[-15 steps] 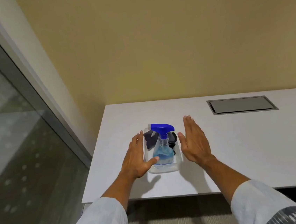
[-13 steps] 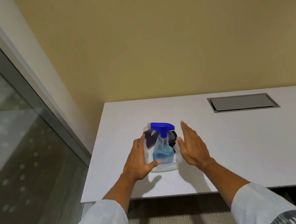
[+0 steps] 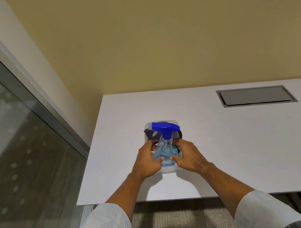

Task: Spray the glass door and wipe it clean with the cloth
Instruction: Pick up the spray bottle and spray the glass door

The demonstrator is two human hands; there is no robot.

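Note:
A clear spray bottle (image 3: 164,150) with blue liquid and a blue trigger head stands upright in a small clear plastic tub (image 3: 168,169) on the white table (image 3: 233,146). A dark cloth (image 3: 149,134) lies bunched in the tub behind the bottle, mostly hidden. My left hand (image 3: 145,162) grips the tub's left side and my right hand (image 3: 189,156) grips its right side. On both, fingers curl over the rim and thumbs press the front wall. The glass door (image 3: 21,161) fills the left of the view.
A grey metal door frame (image 3: 39,105) runs diagonally between the glass and the yellow wall. A grey cable hatch (image 3: 255,96) sits flush in the table at the back right. Grey carpet (image 3: 176,222) shows under the table's near edge.
Both hands, flat and open beside the tub before, have closed in and now grip its two sides. The tub and bottle stay in the same spot on the table.

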